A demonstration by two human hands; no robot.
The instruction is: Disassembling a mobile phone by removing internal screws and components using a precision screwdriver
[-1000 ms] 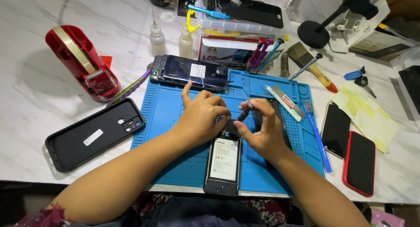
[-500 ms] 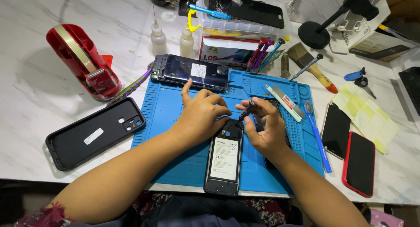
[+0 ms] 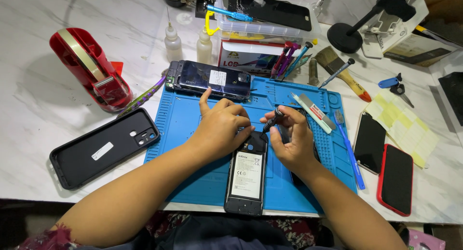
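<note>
An opened phone (image 3: 247, 175) with its battery showing lies face down on the blue repair mat (image 3: 185, 120). My left hand (image 3: 223, 127) presses on the phone's top end, index finger stretched out. My right hand (image 3: 289, 139) holds a dark screwdriver (image 3: 273, 120) with its tip down at the phone's upper right corner. Behind my hands, at the mat's far edge, lies a second dark phone body (image 3: 210, 80).
A black back cover (image 3: 103, 147) lies left of the mat, a red tape dispenser (image 3: 91, 69) behind it. Two phones (image 3: 383, 158) rest at the right beside yellow notes. Bottles, a parts box, screwdrivers, a brush and a blue toothbrush (image 3: 348, 148) surround the mat.
My right hand has lifted slightly and tilted the screwdriver, its tip staying at the phone's top corner. My left hand has barely shifted.
</note>
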